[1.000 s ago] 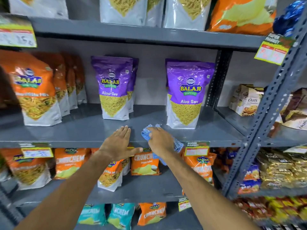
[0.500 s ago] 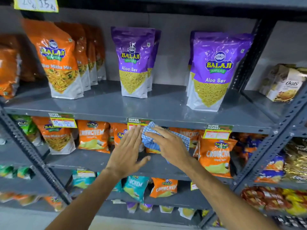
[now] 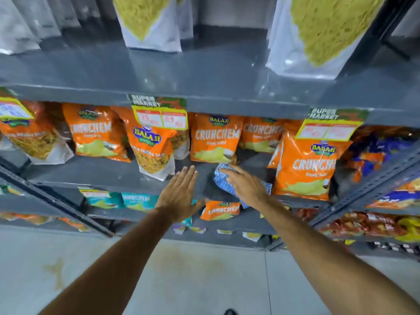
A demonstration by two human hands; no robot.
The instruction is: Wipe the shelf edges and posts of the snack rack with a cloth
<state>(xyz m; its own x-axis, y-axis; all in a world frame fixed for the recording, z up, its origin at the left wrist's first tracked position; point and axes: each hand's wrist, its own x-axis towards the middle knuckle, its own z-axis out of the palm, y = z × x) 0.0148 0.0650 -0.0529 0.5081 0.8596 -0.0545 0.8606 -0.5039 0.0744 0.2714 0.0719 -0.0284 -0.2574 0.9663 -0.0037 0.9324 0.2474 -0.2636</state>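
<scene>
The grey metal snack rack fills the view; its upper shelf edge [image 3: 227, 103] runs across the middle and a lower shelf [image 3: 109, 172] sits below it. My right hand [image 3: 246, 185] presses a blue checked cloth [image 3: 221, 177] flat onto that lower shelf, between orange snack bags. My left hand [image 3: 181, 194] lies open, fingers spread, just left of the cloth near the shelf's front edge. A slotted grey post [image 3: 56, 201] slants down at the left, another post [image 3: 368, 187] at the right.
Orange Crunchem bags [image 3: 214, 138] and a taller orange bag [image 3: 304, 164] stand close on both sides of the cloth. Yellow price tags [image 3: 160, 117] hang from the upper shelf edge. Large pouches [image 3: 318, 35] stand on the upper shelf. Pale floor [image 3: 204, 280] lies below.
Both hands have dropped from the upper shelf edge down to the shelf below, the cloth going with the right hand. The view has tilted down toward the floor.
</scene>
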